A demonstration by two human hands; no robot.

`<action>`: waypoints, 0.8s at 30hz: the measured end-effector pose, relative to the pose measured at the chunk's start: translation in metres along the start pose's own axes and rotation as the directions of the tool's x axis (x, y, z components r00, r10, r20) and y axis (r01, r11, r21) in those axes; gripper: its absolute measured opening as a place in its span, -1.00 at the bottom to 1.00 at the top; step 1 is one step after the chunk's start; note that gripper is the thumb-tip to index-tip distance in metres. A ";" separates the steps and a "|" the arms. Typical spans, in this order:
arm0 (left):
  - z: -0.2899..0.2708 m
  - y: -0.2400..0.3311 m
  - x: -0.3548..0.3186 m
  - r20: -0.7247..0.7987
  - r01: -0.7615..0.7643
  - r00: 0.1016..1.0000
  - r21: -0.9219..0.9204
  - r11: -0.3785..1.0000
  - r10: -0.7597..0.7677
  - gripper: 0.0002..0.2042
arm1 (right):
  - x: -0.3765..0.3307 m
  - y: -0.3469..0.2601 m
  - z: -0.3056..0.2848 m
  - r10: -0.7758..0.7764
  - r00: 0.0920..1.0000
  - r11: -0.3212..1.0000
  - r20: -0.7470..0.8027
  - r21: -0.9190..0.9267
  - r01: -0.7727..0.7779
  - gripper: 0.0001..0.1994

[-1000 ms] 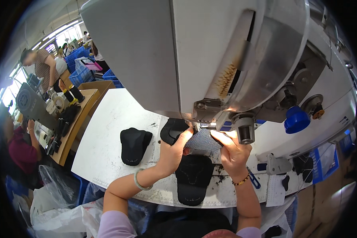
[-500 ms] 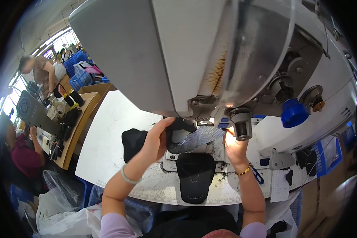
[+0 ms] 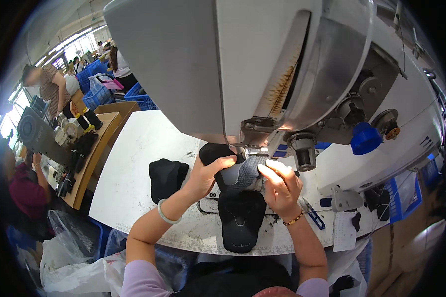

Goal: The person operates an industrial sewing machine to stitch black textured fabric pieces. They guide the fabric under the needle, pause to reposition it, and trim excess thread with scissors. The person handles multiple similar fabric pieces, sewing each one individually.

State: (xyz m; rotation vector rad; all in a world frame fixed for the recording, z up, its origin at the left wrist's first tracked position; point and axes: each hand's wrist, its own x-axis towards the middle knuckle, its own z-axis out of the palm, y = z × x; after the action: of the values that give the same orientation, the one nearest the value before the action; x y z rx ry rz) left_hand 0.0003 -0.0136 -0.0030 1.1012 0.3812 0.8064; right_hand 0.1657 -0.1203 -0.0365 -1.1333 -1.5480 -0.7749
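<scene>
A black and grey fabric piece [image 3: 248, 173], shaped like part of a shoe upper, lies under the head of a sewing machine [image 3: 176, 64]. My left hand [image 3: 208, 174] is closed on its black left end, thumb on top. At the right edge of the grey mesh, the fingers of my right hand [image 3: 282, 187] are pinched together on the same piece. A stitched black padded piece [image 3: 241, 225] lies in front, close to the table's near edge. Another black padded piece [image 3: 167, 179] rests left of my left hand. The needle area is partly hidden.
Thread snips with a blue handle [image 3: 314, 218] lie right of my right wrist on the white table [image 3: 126, 163]. A paper sheet [image 3: 344, 232] hangs over the near edge. At the right stands a blue crate [image 3: 405, 195]. Other people work at the far left.
The fabric piece has turned and shifted, its black end now under my left thumb. My right hand has come out from behind the machine head toward me, fingertips on the mesh edge.
</scene>
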 end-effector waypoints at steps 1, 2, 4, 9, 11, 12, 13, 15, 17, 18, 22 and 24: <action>0.002 -0.002 -0.003 -0.015 -0.038 0.999 0.010 0.999 0.038 -0.86 | 0.000 -0.001 -0.001 -0.002 1.000 1.000 -0.007 0.004 0.002 -0.69; 0.000 -0.008 -0.004 -0.014 -0.087 0.996 0.030 0.996 0.088 -0.87 | -0.002 -0.002 -0.002 0.012 1.000 1.000 0.007 0.017 -0.012 -0.68; 0.005 -0.012 -0.009 -0.052 -0.136 0.989 0.054 0.989 0.139 -0.90 | -0.004 -0.002 -0.004 0.038 0.999 0.998 0.039 0.039 -0.039 -0.65; 0.031 -0.019 -0.020 -0.178 -0.277 0.940 0.099 0.956 0.291 -0.92 | -0.005 -0.005 -0.004 -0.040 0.999 0.999 0.006 -0.034 0.040 -0.64; 0.037 -0.027 -0.021 -0.225 -0.377 0.881 0.196 0.905 0.416 -0.91 | -0.006 -0.007 -0.004 -0.042 0.999 0.999 0.016 -0.015 0.043 -0.65; 0.038 -0.028 -0.022 -0.239 -0.375 0.866 0.272 0.886 0.440 -0.90 | -0.005 -0.007 -0.005 -0.032 0.999 0.999 0.037 0.015 0.031 -0.65; 0.039 -0.028 -0.023 -0.238 -0.364 0.871 0.277 0.890 0.430 -0.91 | -0.005 -0.008 -0.006 -0.021 0.998 0.999 0.057 0.045 0.019 -0.66; 0.044 -0.025 -0.025 -0.236 -0.342 0.880 0.286 0.895 0.412 -0.92 | -0.009 -0.010 -0.004 0.081 0.991 0.979 0.102 0.178 -0.098 -0.62; 0.044 -0.022 -0.024 -0.211 -0.342 0.885 0.310 0.887 0.415 -0.92 | -0.004 -0.014 0.001 0.135 0.989 0.956 0.054 0.254 -0.145 -0.55; 0.038 -0.022 -0.023 -0.179 -0.357 0.882 0.349 0.867 0.435 -0.90 | -0.002 -0.016 -0.001 0.128 0.990 0.951 0.061 0.274 -0.140 -0.50; 0.021 -0.023 -0.030 -0.113 -0.350 0.887 0.465 0.813 0.447 -0.82 | -0.002 -0.011 -0.003 0.078 0.993 0.944 0.088 0.315 -0.102 -0.56; 0.013 -0.014 -0.036 -0.196 -0.220 0.944 0.231 0.948 0.267 -0.81 | -0.005 -0.012 -0.003 0.079 0.991 0.944 0.110 0.310 -0.110 -0.63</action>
State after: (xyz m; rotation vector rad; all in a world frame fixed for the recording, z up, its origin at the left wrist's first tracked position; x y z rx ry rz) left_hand -0.0101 -0.0515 -0.0139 1.2714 0.5342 1.1385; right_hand 0.1558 -0.1290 -0.0396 -1.0089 -1.6164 -0.3939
